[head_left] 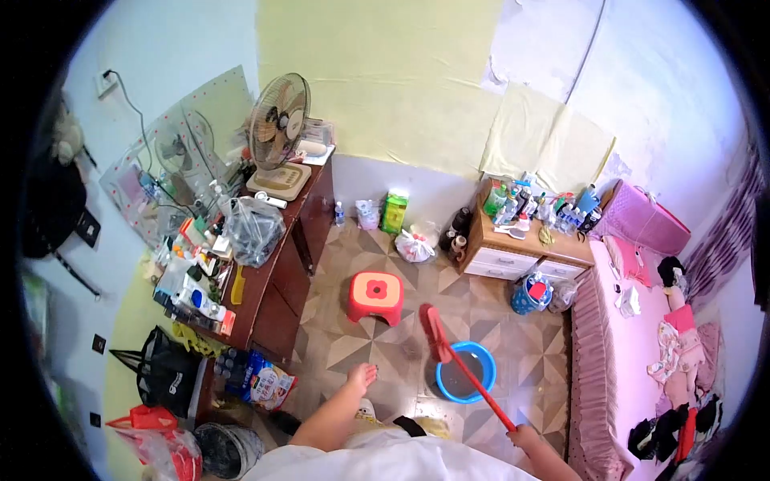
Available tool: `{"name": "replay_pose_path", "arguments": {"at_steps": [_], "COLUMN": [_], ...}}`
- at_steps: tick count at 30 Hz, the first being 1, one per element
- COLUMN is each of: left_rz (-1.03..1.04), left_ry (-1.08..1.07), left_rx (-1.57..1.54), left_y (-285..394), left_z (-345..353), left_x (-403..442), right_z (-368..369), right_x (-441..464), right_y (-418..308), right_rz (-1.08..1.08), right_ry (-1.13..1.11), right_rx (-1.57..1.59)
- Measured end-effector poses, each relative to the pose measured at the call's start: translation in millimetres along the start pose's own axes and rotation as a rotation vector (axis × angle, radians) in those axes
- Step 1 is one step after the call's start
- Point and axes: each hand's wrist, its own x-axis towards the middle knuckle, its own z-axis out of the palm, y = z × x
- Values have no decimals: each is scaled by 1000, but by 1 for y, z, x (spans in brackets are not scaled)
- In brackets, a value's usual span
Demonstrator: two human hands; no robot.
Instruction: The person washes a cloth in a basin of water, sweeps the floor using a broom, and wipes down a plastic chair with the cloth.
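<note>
My right hand (525, 439) is closed around the handle end of a red mop (481, 388). Its handle slants across a blue basin (492, 370) on the floor. The mop's long, narrow red head is beyond the basin's left rim; I cannot tell whether it touches the floor. Grey liquid seems to lie in the basin. Stretched forward over the floor, my left hand (362, 378) is empty, its fingers extended. A red stool with a pale top (376, 290) stands in front of both hands.
A cluttered dark-red desk (277, 309) with a fan (281, 132) stands left. A wooden cabinet (473, 240) with bottles is at the back. A pink-covered bed (597, 385) borders the right. Bags and a dark bucket (228, 449) sit low on the left.
</note>
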Motion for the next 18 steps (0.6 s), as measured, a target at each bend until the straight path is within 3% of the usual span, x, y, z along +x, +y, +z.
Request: {"name": "replay_pose_path", "arguments": {"at_steps": [2,6,9,11,13,15,18], "left_rz": [17,13,30,84,96,84,139], "left_ry": [-53,-20,56,124,204,306,434], "left_rx": [10,35,15,14,-8,-22,-167], "left_y": [20,66,85,96,105,117,127], "left_z": [10,32,34,26,26,32,58], "left_x": [11,20,46,72,92,117,141], "right_z": [-7,-57,-94,-107,-128,-131,-155], "right_x": [30,65,110,159,206,285,361], "right_y": [-15,-109,-169,-204,-254,-301,-403], "right_rz": [-74,-142,-314,-485,-629,-756,-807], "right_ry": [-80,-159,-101,133,141,145,104], "right_rx": [84,217,-86,-297,-232,-360,-401]}}
